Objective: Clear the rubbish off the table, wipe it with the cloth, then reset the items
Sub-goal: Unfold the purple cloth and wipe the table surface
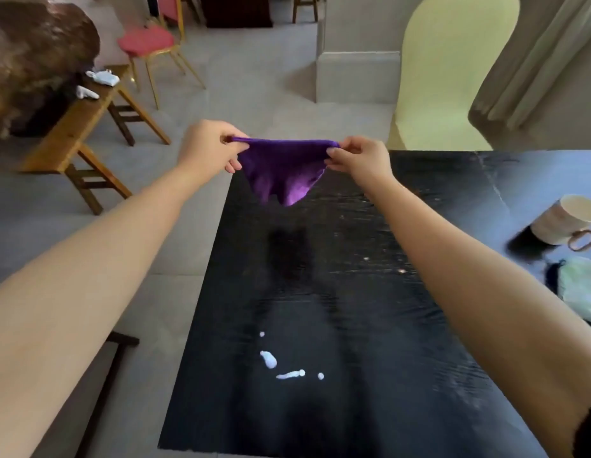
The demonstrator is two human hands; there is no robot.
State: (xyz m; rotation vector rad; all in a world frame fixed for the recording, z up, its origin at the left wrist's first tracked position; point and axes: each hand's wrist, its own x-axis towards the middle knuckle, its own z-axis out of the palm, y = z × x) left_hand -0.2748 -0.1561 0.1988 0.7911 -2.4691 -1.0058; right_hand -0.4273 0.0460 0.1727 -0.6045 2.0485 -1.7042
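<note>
A purple cloth (282, 170) hangs stretched in the air above the far left corner of the black table (353, 292). My left hand (209, 147) pinches its left corner and my right hand (360, 158) pinches its right corner, so the cloth sags between them. White liquid spills (280, 365) lie as a few blobs on the near part of the table. A cream mug (566, 223) with a brown handle stands at the right edge. A pale green pouch (581, 292) lies just in front of the mug.
A wooden bench (79, 127) with crumpled white tissues (104, 77) stands on the floor to the left. A pink-cushioned chair (148, 44) is behind it. A pale yellow chair cover (449, 67) stands past the table's far edge.
</note>
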